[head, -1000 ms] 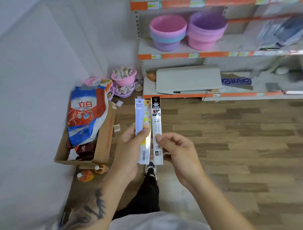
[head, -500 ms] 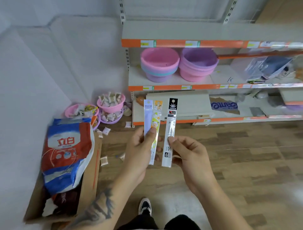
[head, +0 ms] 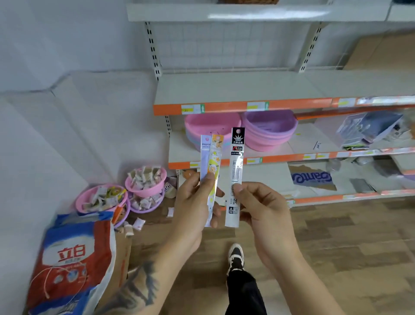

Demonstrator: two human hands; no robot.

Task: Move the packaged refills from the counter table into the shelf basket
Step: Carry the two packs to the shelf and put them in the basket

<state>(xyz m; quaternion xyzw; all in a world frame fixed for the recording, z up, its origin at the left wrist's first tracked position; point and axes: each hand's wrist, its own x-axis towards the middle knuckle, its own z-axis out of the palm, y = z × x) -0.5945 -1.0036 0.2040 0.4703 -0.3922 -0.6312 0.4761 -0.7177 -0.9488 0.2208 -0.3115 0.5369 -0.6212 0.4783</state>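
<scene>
My left hand (head: 193,202) pinches two slim refill packs upright, a pale blue one (head: 204,155) and a yellow cartoon one (head: 214,161), thumb across their fronts. My right hand (head: 262,202) pinches a third pack with a black header (head: 235,166), held upright just right of the other two. All three packs are in front of my chest, facing the shelf unit. A woven basket edge (head: 247,1) shows at the very top, on the highest shelf; most of it is cut off by the frame.
Shelf unit with orange-edged boards (head: 242,106) ahead. Stacked pink basins (head: 211,128) and purple basins (head: 269,130) sit on a lower board. Small pink baskets of sachets (head: 146,179) and a cardboard box with a detergent bag (head: 71,258) stand on the floor at left. My shoe (head: 235,256) is below.
The view has tilted up and moved closer to the shelves, bringing higher boards into sight. Both hands keep the same grips on the packs, held slightly higher in front of me.
</scene>
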